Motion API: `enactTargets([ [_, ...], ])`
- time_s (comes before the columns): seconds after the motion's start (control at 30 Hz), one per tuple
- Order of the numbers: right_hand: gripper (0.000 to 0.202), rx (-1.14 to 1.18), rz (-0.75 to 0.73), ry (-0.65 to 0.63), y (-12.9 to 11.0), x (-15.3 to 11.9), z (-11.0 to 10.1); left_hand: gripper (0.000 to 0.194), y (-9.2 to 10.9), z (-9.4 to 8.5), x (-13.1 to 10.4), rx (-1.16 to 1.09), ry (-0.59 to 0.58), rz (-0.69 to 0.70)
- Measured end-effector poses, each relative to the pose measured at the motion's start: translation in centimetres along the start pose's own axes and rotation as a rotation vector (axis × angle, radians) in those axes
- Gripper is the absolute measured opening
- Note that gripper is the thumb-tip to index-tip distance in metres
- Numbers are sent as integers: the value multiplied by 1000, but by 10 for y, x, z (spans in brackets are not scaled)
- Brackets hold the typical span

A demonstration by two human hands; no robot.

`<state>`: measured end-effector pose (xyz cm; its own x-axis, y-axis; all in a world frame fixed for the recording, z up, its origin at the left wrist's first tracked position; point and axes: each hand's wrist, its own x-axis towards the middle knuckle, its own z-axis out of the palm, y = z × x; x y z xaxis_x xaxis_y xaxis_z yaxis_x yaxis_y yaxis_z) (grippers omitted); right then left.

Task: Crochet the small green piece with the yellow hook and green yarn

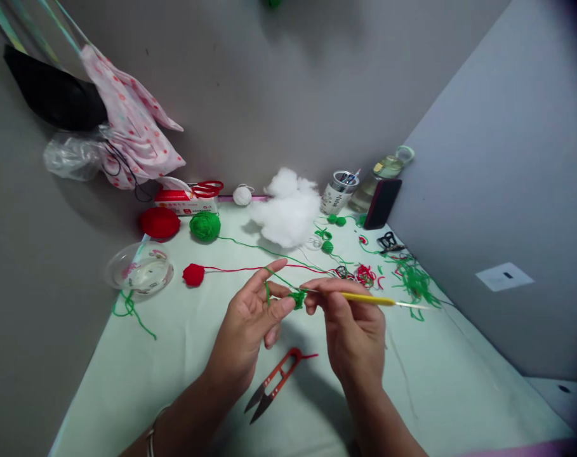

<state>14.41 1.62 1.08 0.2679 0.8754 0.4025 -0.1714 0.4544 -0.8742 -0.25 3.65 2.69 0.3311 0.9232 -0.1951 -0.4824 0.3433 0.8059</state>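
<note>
In the head view my left hand (250,317) pinches a small piece of green crochet work (298,298) between thumb and finger. Green yarn loops over its raised index finger. My right hand (355,324) grips a crochet hook (369,298) with a yellow handle, its tip at the green piece. A strand of green yarn runs back to the green yarn ball (205,226). Below the hands, a pair of orange-handled thread snips (278,381) lies on the table, a short red thread beside its bend.
White stuffing (288,212) sits at the back. A clear plastic bowl (140,270), a red yarn ball (193,275) and a red bundle (160,223) are on the left. A phone (382,204), pen cup (339,192), bottle (378,181) and green yarn scraps (416,279) are on the right.
</note>
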Motion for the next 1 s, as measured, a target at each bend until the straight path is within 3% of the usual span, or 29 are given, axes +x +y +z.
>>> enactTargets([
  [0.13, 16, 126, 70, -21, 1, 3, -3, 50, 1, -1, 0, 11, -10, 5],
  [0.23, 18, 35, 27, -61, -3, 2, -5, 50, 2, -2, 0, 41, -1, 14],
  [0.33, 22, -182, -135, -91, -8, -2, -7, 52, 1, -1, -1, 118, 50, 75],
  [0.47, 28, -567, -444, -230, -8, -8, -9, 52, -1, 5, -4, 214, 155, 167],
  [0.53, 32, -777, -551, -250, -5, -11, -9, 55, -2, 8, -5, 186, 174, 152],
  [0.6, 36, -891, -601, -198, -1, -14, -9, 59, -2, 9, -5, 74, 112, 64],
  [0.67, 37, -878, -593, -138, -1, -14, -9, 59, 0, 7, -4, -69, 4, -72],
  [0.77, 29, -579, -430, -34, -5, -8, -8, 52, 5, 3, 0, -189, -50, -174],
  [0.87, 23, -212, -185, -27, -8, 1, -3, 49, 7, 1, 1, -153, -31, -108],
  [0.93, 22, -164, -116, -64, -9, 3, 0, 47, 5, 3, 0, -82, -24, -50],
  [1.0, 24, -236, -149, -66, -7, 1, 2, 48, 1, 5, -2, -18, -2, -1],
])
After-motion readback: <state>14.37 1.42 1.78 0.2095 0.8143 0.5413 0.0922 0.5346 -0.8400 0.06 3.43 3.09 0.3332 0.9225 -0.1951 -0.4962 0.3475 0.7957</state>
